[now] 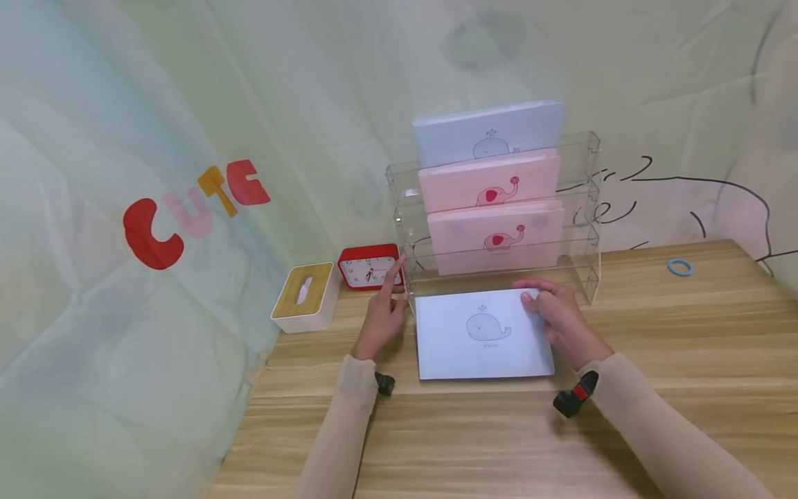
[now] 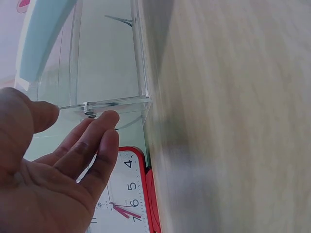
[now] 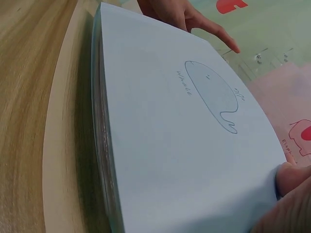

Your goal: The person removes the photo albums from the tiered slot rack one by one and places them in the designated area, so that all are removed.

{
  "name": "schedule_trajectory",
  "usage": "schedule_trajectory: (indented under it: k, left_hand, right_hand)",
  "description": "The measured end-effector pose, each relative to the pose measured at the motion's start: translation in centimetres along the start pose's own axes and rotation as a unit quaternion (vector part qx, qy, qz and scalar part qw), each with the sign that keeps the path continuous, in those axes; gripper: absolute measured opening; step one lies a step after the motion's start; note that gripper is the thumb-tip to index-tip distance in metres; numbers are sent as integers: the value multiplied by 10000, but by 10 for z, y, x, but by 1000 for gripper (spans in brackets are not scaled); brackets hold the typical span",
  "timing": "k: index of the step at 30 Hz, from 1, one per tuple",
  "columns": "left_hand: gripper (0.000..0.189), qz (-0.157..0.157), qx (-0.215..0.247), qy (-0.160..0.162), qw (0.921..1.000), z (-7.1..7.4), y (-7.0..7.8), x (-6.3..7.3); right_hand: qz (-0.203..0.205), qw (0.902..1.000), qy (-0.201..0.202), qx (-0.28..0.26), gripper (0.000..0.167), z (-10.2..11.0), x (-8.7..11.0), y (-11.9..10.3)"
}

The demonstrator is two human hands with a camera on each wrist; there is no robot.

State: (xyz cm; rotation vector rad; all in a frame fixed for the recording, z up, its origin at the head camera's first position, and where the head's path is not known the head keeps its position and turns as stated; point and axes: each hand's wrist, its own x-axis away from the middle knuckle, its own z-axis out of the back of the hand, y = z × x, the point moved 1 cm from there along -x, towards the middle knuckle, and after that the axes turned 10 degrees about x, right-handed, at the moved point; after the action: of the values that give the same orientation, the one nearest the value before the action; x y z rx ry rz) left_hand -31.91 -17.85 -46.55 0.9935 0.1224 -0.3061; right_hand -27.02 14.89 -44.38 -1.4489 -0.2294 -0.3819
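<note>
My right hand (image 1: pixel 561 322) pinches the upper right corner of a pale blue book (image 1: pixel 449 346) with a whale drawn on its cover, thumb on the front. The book tilts low in front of a clear acrylic rack (image 1: pixel 595 208); its layered page edge shows in the right wrist view. At the rack's left side, my left hand (image 1: pixel 382 319) has its fingers right at the side panel (image 2: pixel 131 101), extended and slightly bent. Higher in the rack stand two pink elephant books (image 1: pixel 458 239) and, on top, another blue whale book (image 1: pixel 445 142).
A red clock (image 1: pixel 369 251) stands just left of the rack, beside a white tissue box with a wooden lid (image 1: pixel 287 294). A blue ring (image 1: pixel 680 267) lies at the right on the wood-grain table (image 1: pixel 474 443). A printed curtain (image 1: pixel 324 83) hangs behind.
</note>
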Motion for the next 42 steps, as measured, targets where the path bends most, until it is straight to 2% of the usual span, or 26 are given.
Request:
schedule_trajectory:
  k: [10,19,31,42]
  left_hand:
    - [79,20,54,-27,10000,0,0,-1]
    - [80,6,58,2,10000,-1,-1,-1]
    - [80,54,-27,-49,10000,0,1,0]
    - [81,-95,-26,-8,10000,0,-1,0]
  right_hand:
    - [119,9998,-102,74,40,-3,-4,1]
    - [160,9995,-219,-127,40,-5,-9,5]
    - [315,9972,-621,-256,42,-4,-12,10]
    - [393,9930,-1098,-174,46,-3,-14,17]
